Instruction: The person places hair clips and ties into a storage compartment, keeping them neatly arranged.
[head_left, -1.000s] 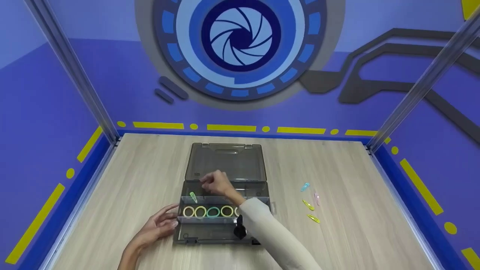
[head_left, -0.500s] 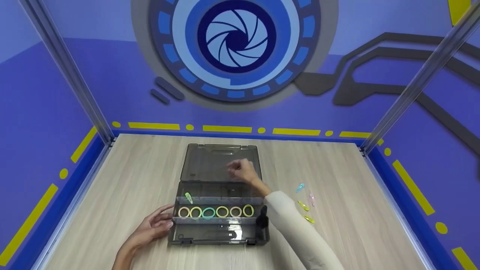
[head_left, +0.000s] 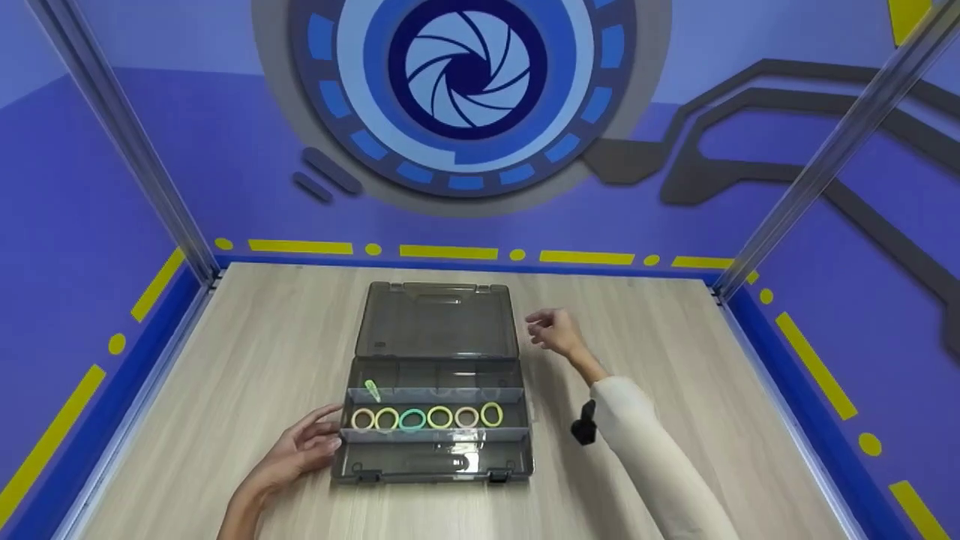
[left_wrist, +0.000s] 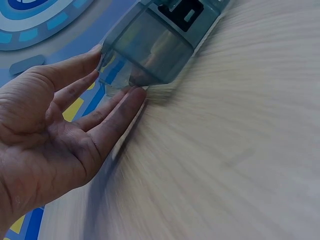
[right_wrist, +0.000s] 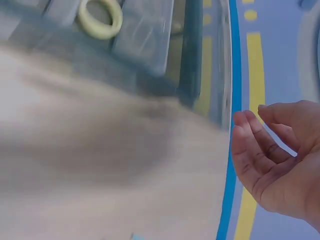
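Note:
An open grey translucent plastic box (head_left: 432, 480) lies on the table, its lid (head_left: 436, 322) folded back. In its middle compartment several hair ties (head_left: 412, 419), yellow, pinkish and teal, stand in a row. One light green snap hair clip (head_left: 373, 390) sits in the back compartment at the left, against the divider. My left hand (head_left: 300, 452) rests its extended fingers against the box's left side. Right of the lid, my right hand (head_left: 555, 331) hovers with loosely bent fingers and nothing in them. In the right wrist view a yellow hair tie (right_wrist: 101, 20) shows inside the box.
Behind the table (head_left: 285, 322) rises a blue panel wall (head_left: 247, 165), with metal posts (head_left: 817, 180) at its corners. A black device (head_left: 584, 424) is by the right sleeve (head_left: 652, 450). A small light blue bit (right_wrist: 136, 236) shows at the right wrist view's bottom edge.
My right hand has moved right, from over the back compartment across the lid to beside the box. The sleeve now covers the loose clips on the right. My left hand stays at the box.

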